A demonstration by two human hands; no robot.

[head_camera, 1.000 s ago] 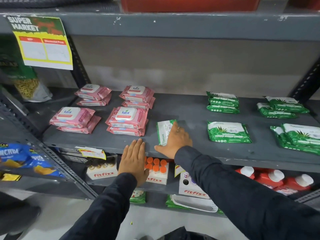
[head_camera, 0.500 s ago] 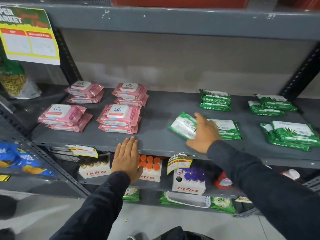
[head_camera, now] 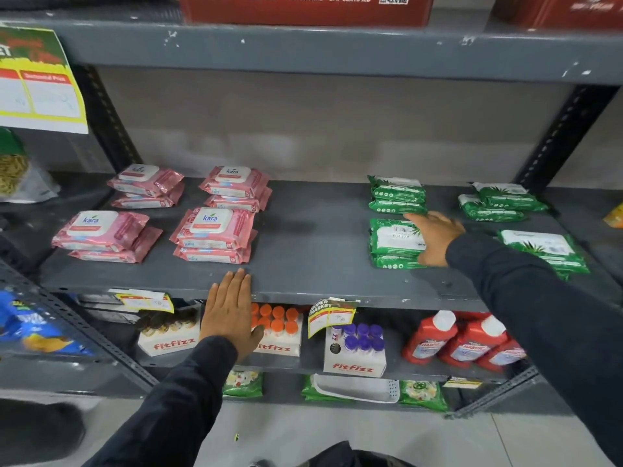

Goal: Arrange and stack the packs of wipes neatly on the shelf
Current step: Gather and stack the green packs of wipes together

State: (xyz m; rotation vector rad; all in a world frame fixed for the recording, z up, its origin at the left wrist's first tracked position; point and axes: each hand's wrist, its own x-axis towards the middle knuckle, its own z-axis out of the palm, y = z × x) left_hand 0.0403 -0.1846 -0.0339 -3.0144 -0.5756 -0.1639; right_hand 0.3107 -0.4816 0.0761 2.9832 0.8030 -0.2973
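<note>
Several two-high stacks of pink wipes packs (head_camera: 214,234) lie on the left half of the grey shelf (head_camera: 310,244). Green wipes packs sit on the right half as a rear stack (head_camera: 396,195), a far-right rear stack (head_camera: 502,200) and a front-right stack (head_camera: 542,247). My right hand (head_camera: 435,235) grips the right end of a green pack (head_camera: 391,235), which lies label-down on top of another green pack. My left hand (head_camera: 231,311) lies flat, fingers together, on the shelf's front edge and holds nothing.
The shelf above carries red boxes (head_camera: 303,8), and a yellow price sign (head_camera: 37,85) hangs at left. The shelf below holds fitfizz boxes (head_camera: 354,348) and red bottles (head_camera: 462,342). A slotted upright post (head_camera: 563,136) stands at the back right.
My right hand carried a green pack from the shelf's middle to the right and set it on top of the single green pack. My left hand stayed on the shelf edge.
</note>
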